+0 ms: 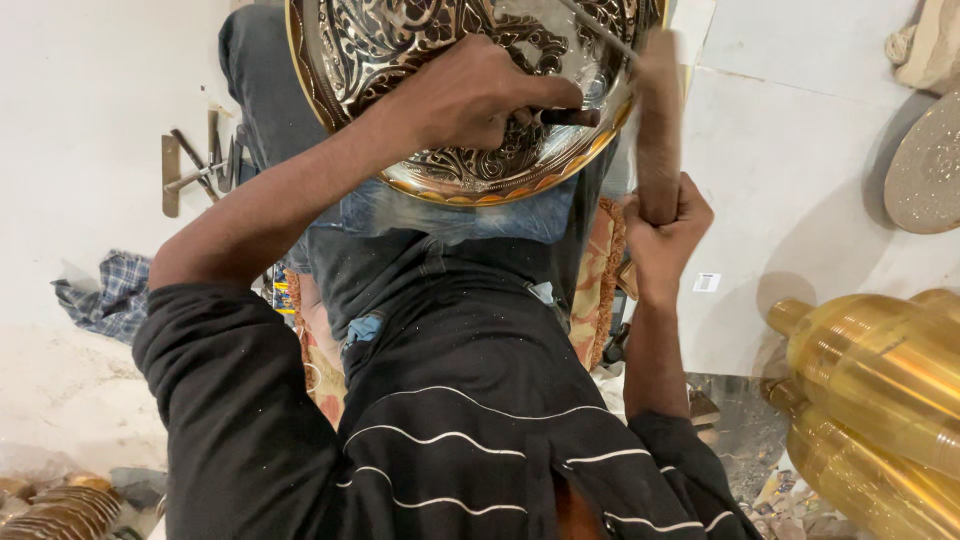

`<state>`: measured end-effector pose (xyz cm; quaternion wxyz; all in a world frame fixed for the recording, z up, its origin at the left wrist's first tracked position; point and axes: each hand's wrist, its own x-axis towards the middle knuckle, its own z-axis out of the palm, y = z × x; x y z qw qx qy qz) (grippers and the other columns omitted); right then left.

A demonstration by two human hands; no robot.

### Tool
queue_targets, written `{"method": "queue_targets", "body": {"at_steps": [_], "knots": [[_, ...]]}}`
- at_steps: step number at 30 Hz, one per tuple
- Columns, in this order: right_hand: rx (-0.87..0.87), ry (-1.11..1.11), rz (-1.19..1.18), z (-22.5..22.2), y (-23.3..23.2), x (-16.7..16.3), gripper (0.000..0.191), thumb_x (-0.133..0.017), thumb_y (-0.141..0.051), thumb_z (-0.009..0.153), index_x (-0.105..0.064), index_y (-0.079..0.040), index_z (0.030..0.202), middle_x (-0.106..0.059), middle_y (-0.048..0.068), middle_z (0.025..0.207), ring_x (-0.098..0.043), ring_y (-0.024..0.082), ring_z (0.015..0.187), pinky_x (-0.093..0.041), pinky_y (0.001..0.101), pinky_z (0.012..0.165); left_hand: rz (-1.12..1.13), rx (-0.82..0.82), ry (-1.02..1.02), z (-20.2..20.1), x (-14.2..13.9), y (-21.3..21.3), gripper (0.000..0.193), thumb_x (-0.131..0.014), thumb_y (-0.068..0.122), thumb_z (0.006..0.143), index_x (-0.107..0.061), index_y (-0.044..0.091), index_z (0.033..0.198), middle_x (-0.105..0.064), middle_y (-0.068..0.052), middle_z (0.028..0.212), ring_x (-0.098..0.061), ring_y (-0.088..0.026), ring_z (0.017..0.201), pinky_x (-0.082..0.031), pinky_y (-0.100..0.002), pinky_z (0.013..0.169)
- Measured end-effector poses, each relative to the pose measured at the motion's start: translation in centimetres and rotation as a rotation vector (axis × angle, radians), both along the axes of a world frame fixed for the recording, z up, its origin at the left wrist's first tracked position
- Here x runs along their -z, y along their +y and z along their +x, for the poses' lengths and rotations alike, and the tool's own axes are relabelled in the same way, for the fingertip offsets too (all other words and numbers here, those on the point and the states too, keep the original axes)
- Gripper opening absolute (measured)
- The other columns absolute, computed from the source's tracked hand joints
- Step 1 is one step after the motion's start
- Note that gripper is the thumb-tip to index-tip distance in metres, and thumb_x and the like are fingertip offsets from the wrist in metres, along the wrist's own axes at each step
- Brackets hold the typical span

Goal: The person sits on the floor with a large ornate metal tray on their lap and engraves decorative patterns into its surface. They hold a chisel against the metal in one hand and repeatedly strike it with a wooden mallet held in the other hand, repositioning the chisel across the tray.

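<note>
Both hands are busy: the left hand (470, 95) grips a chisel (565, 117) against the plate (460, 185) on his lap, the right hand (665, 225) clutches a mallet (658, 120). Most engraving looks cut; the near rim seems, perhaps, unfinished.

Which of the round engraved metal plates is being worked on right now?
The large ornate plate on the lap, under the left hand. The paler round plate at the right edge lies untouched on the floor.
</note>
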<state>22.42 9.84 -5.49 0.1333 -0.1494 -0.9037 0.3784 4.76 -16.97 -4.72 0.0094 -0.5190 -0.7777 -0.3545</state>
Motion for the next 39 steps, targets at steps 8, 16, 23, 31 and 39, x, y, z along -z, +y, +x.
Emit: {"method": "queue_targets", "body": {"at_steps": [8,16,23,31,39], "knots": [[0.021,0.118,-0.271,0.0,-0.2,-0.8,0.011,-0.070,0.000,0.084,-0.061,0.000,0.090,-0.065,0.013,0.079,-0.061,0.027,0.073,-0.051,0.0343,0.074,-0.029,-0.014,0.011,0.0,0.3,0.3,0.079,-0.069,-0.008,0.065,-0.066,0.023,0.137,-0.068,-0.014,0.075,-0.068,-0.035,0.065,-0.053,-0.046,0.056],[-0.046,0.031,0.110,-0.7,0.3,-0.5,0.019,-0.075,0.006,0.073,-0.057,0.002,0.078,-0.058,0.013,0.072,-0.049,0.018,0.070,-0.042,0.0330,0.067,0.012,-0.001,-0.005,-0.1,0.8,0.4,0.081,-0.067,-0.011,0.063,-0.065,0.023,0.136,-0.073,-0.009,0.077,-0.070,-0.029,0.062,-0.052,-0.043,0.050],[-0.039,-0.049,0.047,-1.1,0.5,-0.2,0.024,-0.076,0.005,0.076,-0.052,0.002,0.080,-0.050,0.010,0.068,-0.043,0.016,0.066,-0.042,0.0314,0.062,-0.069,-0.029,0.067,0.1,0.3,0.1,0.074,-0.072,-0.006,0.064,-0.065,0.022,0.132,-0.063,-0.012,0.065,-0.065,-0.034,0.059,-0.048,-0.045,0.049],[-0.095,0.002,-0.019,-0.5,0.7,-1.3,0.015,-0.073,0.003,0.080,-0.059,0.001,0.087,-0.054,0.009,0.073,-0.045,0.011,0.073,-0.043,0.0301,0.070,-0.006,-0.042,0.058,0.1,0.5,0.2,0.077,-0.071,-0.007,0.067,-0.062,0.025,0.136,-0.065,-0.012,0.070,-0.066,-0.033,0.061,-0.051,-0.044,0.052],[-0.100,0.068,-0.217,-1.5,-0.1,-1.3,0.014,-0.071,0.002,0.082,-0.058,0.002,0.087,-0.058,0.011,0.076,-0.051,0.010,0.073,-0.048,0.0299,0.070,-0.043,-0.052,0.021,0.1,0.7,0.0,0.077,-0.069,-0.008,0.066,-0.062,0.024,0.136,-0.070,-0.008,0.072,-0.066,-0.032,0.059,-0.049,-0.043,0.048]]}}
